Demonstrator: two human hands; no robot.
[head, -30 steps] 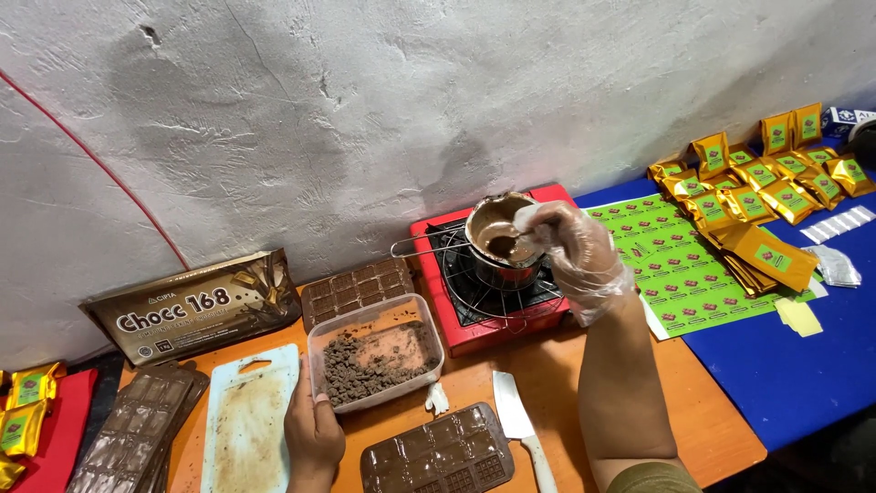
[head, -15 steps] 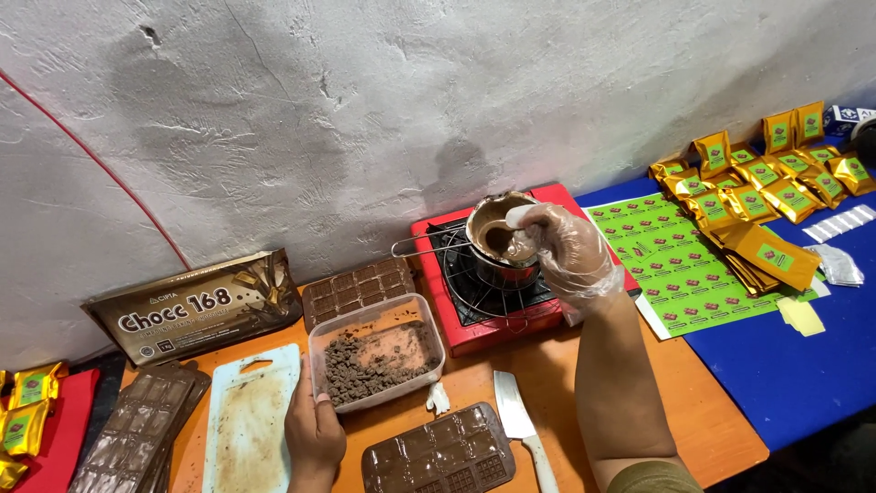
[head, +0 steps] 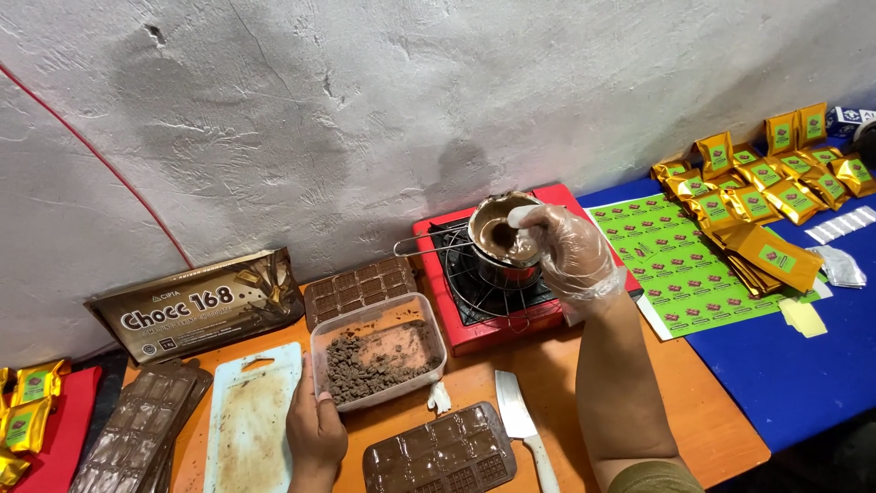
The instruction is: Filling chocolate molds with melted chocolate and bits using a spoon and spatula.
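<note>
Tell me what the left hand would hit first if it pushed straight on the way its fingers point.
The left hand points away from the person, fingers already at the near wall of the clear plastic tub of chocolate crumbs. Going on, it would press into that tub first; the chocolate mould lies beyond.

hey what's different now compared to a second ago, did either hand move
Hardly anything. The gloved right hand stays over the small pot of melted chocolate on the red stove, shifting only slightly above the pot. The left hand keeps hold of the near edge of the clear tub of chocolate chunks. Nothing was picked up or let go; the moulds, knife and cutting board lie as before.
</note>
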